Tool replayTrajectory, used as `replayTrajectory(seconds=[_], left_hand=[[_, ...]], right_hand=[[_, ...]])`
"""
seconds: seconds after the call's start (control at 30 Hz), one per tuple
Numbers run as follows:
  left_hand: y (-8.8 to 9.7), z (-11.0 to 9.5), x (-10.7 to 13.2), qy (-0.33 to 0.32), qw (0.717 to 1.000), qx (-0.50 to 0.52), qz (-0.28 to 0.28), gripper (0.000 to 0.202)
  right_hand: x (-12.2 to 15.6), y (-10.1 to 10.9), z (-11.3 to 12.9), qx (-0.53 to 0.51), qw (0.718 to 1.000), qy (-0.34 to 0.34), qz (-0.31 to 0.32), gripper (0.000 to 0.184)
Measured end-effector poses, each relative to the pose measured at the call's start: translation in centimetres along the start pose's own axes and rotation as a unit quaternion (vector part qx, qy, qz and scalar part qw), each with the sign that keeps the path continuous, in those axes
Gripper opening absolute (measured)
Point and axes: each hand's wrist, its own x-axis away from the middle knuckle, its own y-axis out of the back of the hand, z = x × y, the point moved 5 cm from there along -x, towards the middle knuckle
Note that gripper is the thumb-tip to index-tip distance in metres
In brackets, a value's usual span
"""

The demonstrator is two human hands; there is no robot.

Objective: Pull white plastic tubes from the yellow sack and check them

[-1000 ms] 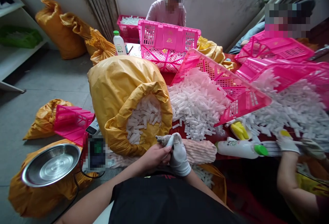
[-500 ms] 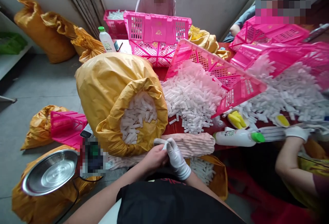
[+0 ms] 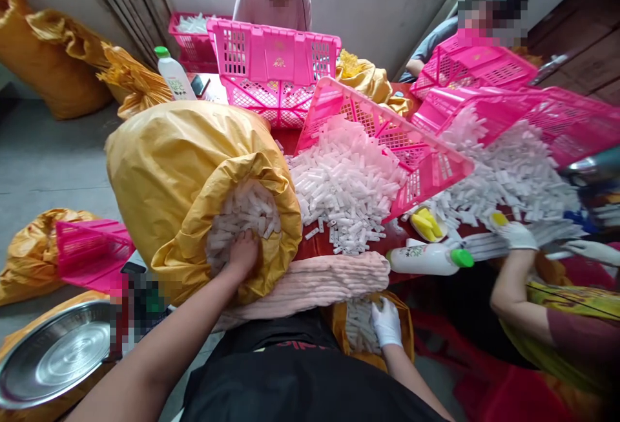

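Left hand, bare, is wrist-deep in the mouth of the large yellow plastic sack lying on its side at near left. The sack is full of short white plastic tubes; the fingers are buried in them, so can't tell if they're clenched. Right hand, in a white glove, is down in the small yellow plastic bag at the near table edge, resting on more white tubes; grip unclear too. Between the two lies a pink ribbed cloth. Centre: tilted pink plastic basket, its tube pile spilled onto the table. Right: second tilted pink basket, same contents. Far: upright pink basket, contents hidden. Near left: steel bowl. A white bottle with green cap lies right of the cloth.
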Motion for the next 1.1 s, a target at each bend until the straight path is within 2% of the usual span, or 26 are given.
replayTrajectory(seconds=[0.03,0.07,0.17,0.23,0.3,0.4,0.47,0.5,0.53,0.57,0.6,0.67,0.7,0.73,0.8,0.87,0.9,0.97,1.03,1.07,1.1], left_hand=[[-0.4,0.1,-0.4,-0.007,1.000,-0.002,-0.001,0.033],[-0.7,0.2,-0.7,-0.013,1.000,0.000,-0.004,0.033],[-0.8,0.3,-1.1,-0.024,1.000,0.005,-0.014,0.031],[-0.6,0.4,-1.3,-0.035,0.999,0.007,-0.017,0.029],[0.0,0.6,-1.4,-0.046,0.999,0.011,-0.020,0.027],[1.5,0.7,-0.9,-0.050,0.998,0.020,-0.035,0.027],[2.4,0.4,0.4,-0.040,0.994,0.093,-0.029,0.030],[2.7,0.1,1.3,-0.037,0.986,0.159,-0.020,0.031],[2.9,-0.4,2.5,-0.035,0.970,0.241,-0.004,0.032],[3.2,-1.0,3.7,-0.046,0.945,0.324,0.007,0.033],[3.5,-1.8,5.0,-0.065,0.918,0.392,0.012,0.034],[4.3,-2.9,7.5,-0.091,0.871,0.483,0.015,0.035],[4.6,-3.4,8.5,-0.097,0.855,0.509,0.016,0.035],[5.0,-3.7,9.4,-0.099,0.843,0.528,0.016,0.036],[5.6,-3.9,10.6,-0.097,0.823,0.559,0.014,0.036],[5.7,-4.0,11.2,-0.086,0.783,0.616,0.030,0.035],[5.6,-4.1,11.4,-0.078,0.746,0.659,0.054,0.036],[5.0,-4.5,11.7,-0.063,0.642,0.755,0.116,0.041],[4.7,-5.0,12.1,-0.058,0.538,0.825,0.164,0.046],[4.8,-5.1,12.2,-0.059,0.502,0.846,0.172,0.047],[4.9,-5.2,12.3,-0.062,0.478,0.859,0.174,0.047]], right_hand=[[-0.6,-0.4,0.9,0.032,0.999,0.043,0.008,0.024],[-1.3,-1.2,2.8,0.035,0.995,0.092,0.026,0.026],[-3.2,-5.2,12.3,0.012,0.965,0.227,0.129,0.038],[-4.3,-8.5,18.4,0.063,0.943,0.247,0.213,0.039],[-5.1,-10.8,22.6,0.082,0.930,0.249,0.256,0.029],[-5.5,-11.6,25.3,0.078,0.927,0.232,0.283,0.018],[-4.7,-10.3,25.9,0.056,0.930,0.226,0.286,0.021],[-3.9,-9.2,26.4,0.002,0.932,0.216,0.292,0.025],[-2.9,-8.0,27.0,-0.084,0.928,0.197,0.305,0.030],[-1.7,-6.7,27.7,-0.194,0.911,0.166,0.325,0.036],[-0.4,-5.5,28.5,-0.313,0.876,0.126,0.344,0.042],[2.3,-3.4,30.5,-0.498,0.781,0.045,0.374,0.046],[3.6,-2.6,31.4,-0.538,0.749,0.021,0.385,0.045],[4.7,-1.9,32.3,-0.559,0.731,0.006,0.390,0.043],[6.2,-0.7,33.4,-0.573,0.727,0.013,0.379,0.035],[7.1,0.5,34.2,-0.563,0.744,0.078,0.351,0.025],[7.5,1.1,34.4,-0.556,0.749,0.121,0.340,0.022],[8.0,1.8,34.8,-0.553,0.741,0.180,0.337,0.017],[8.1,1.8,34.7,-0.581,0.719,0.164,0.345,0.017],[8.1,1.6,34.6,-0.600,0.708,0.137,0.345,0.017],[8.0,1.4,34.5,-0.615,0.700,0.111,0.345,0.018]])
